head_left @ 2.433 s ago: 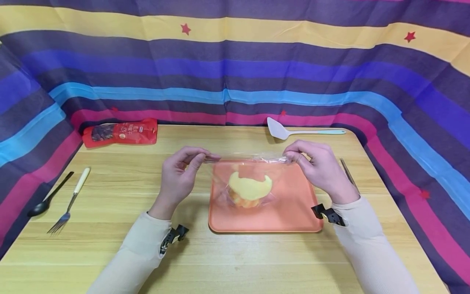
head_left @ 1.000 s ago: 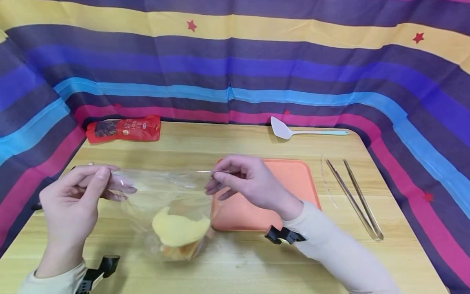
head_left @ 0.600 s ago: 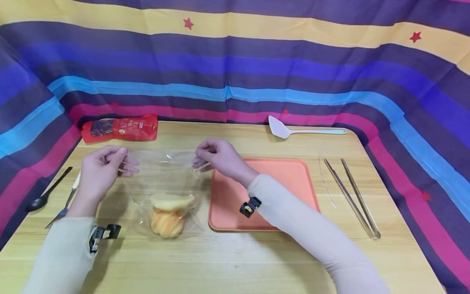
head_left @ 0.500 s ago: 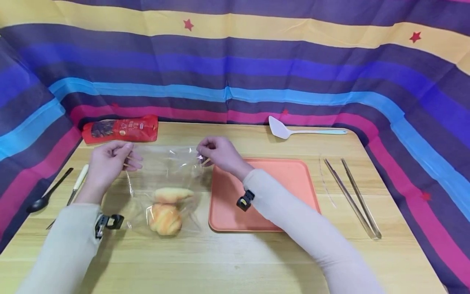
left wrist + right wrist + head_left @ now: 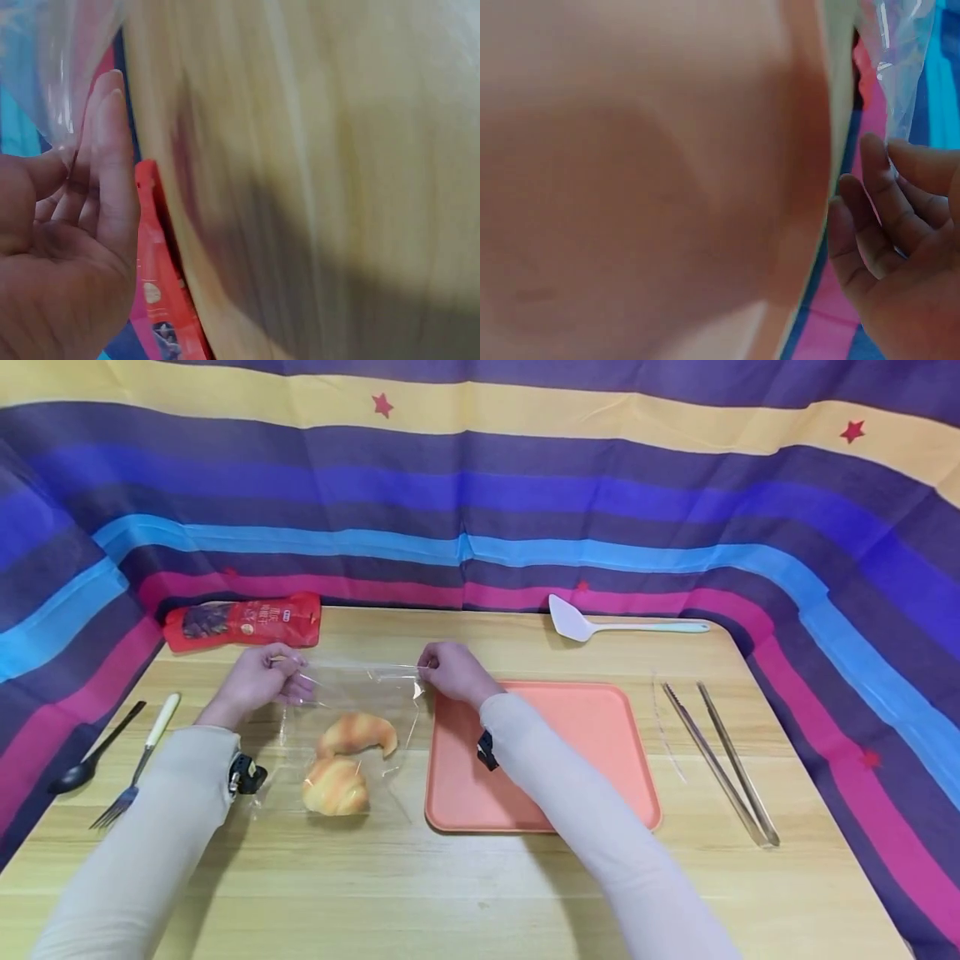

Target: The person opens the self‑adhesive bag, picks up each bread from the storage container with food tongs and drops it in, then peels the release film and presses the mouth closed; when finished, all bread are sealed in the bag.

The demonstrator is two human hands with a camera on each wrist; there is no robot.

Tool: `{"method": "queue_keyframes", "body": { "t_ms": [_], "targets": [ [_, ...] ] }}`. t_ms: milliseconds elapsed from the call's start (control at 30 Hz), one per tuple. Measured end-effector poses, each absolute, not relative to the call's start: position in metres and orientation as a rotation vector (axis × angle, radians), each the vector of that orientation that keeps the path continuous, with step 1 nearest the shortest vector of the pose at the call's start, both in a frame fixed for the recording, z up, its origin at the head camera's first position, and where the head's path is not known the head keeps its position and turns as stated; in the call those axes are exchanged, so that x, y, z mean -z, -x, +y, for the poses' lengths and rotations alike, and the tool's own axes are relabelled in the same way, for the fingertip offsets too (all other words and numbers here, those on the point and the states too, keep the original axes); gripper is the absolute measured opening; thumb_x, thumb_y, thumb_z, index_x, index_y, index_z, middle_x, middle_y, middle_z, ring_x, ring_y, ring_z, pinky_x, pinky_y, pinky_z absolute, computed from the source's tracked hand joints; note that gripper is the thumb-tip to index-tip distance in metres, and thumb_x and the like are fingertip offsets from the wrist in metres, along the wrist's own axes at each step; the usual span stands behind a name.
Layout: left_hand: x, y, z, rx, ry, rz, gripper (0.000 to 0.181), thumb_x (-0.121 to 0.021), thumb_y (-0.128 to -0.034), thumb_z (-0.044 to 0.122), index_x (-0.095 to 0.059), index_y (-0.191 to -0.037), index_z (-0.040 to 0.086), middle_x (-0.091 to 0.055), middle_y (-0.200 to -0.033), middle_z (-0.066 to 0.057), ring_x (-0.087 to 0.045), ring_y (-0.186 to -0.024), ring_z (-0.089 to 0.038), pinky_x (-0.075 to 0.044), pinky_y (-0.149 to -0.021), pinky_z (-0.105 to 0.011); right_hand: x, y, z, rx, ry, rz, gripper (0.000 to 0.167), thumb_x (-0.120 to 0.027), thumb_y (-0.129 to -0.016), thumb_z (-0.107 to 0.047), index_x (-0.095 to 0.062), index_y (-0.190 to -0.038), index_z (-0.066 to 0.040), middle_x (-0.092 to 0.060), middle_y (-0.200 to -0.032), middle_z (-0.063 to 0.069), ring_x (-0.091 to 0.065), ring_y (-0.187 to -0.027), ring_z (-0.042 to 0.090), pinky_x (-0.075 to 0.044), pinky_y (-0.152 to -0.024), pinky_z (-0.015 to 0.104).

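A clear plastic bag [image 5: 360, 689] with two croissants inside lies or hangs just left of the tray. The upper croissant [image 5: 356, 732] is curved, and the lower croissant [image 5: 335, 787] looks rounder. My left hand [image 5: 270, 677] pinches the bag's top left corner between thumb and fingers. At the top right corner, my right hand [image 5: 453, 670] pinches the bag too. In the left wrist view the bag film [image 5: 64, 82] rises from the left thumb and fingers. The right wrist view has bag film [image 5: 900, 67] between thumb and fingertip. Whether the bag's bottom touches the table is unclear.
An orange tray [image 5: 570, 752] sits right of the bag, partly under my right forearm. Beyond it lie a thin clear strip [image 5: 663, 731] and metal tongs [image 5: 723, 768]. A spatula [image 5: 592, 624] and red pouch [image 5: 243, 622] lie behind; a black spoon [image 5: 93, 752] and fork [image 5: 142, 764] left.
Both hands have carried the bag from over the orange tray leftward to the table beside it. It has since come lower and flatter, and the croissants now lie farther back.
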State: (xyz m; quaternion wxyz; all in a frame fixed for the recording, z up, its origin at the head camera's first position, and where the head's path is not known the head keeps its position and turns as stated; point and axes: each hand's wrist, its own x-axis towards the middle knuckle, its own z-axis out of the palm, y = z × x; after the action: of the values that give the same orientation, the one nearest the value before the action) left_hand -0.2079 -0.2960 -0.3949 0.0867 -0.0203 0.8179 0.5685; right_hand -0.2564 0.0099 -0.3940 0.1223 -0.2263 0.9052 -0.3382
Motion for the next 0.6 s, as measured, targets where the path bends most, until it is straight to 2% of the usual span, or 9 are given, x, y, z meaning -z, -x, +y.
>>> {"method": "queue_keyframes", "body": {
  "t_ms": [133,333,600],
  "targets": [
    [0.401,0.209,-0.293,-1.678,0.065,2.381,0.029,-0.036,-0.1074,0.01,-0.042,-0.12,-0.015,-0.07,-0.085,-0.022,-0.072,-0.07,-0.023,-0.06,-0.065,-0.04,0.404,0.26,0.009,0.875,0.662,2.686,0.01,-0.062,-0.097,-0.013,-0.07,-0.1,-0.008,-0.066,-0.094,0.003,-0.058,-0.088,0.015,-0.049,-0.079,0.026],
    [0.407,0.208,-0.291,-1.659,0.072,2.344,0.032,-0.035,-0.1078,0.012,-0.041,-0.123,-0.015,-0.068,-0.09,-0.018,-0.071,-0.075,-0.019,-0.06,-0.071,-0.039,0.411,0.265,0.011,0.862,0.64,2.701,0.013,-0.062,-0.098,-0.014,-0.07,-0.105,-0.008,-0.066,-0.097,0.003,-0.058,-0.09,0.016,-0.049,-0.079,0.027],
    [0.411,0.2,-0.3,-1.664,-0.003,2.303,0.034,-0.038,-0.1075,0.012,-0.036,-0.125,-0.017,-0.066,-0.099,-0.023,-0.071,-0.081,-0.021,-0.059,-0.077,-0.04,0.412,0.267,0.015,0.905,0.629,2.685,0.016,-0.061,-0.098,-0.014,-0.068,-0.11,-0.007,-0.066,-0.101,0.005,-0.06,-0.093,0.016,-0.049,-0.082,0.028]
  ]
}}
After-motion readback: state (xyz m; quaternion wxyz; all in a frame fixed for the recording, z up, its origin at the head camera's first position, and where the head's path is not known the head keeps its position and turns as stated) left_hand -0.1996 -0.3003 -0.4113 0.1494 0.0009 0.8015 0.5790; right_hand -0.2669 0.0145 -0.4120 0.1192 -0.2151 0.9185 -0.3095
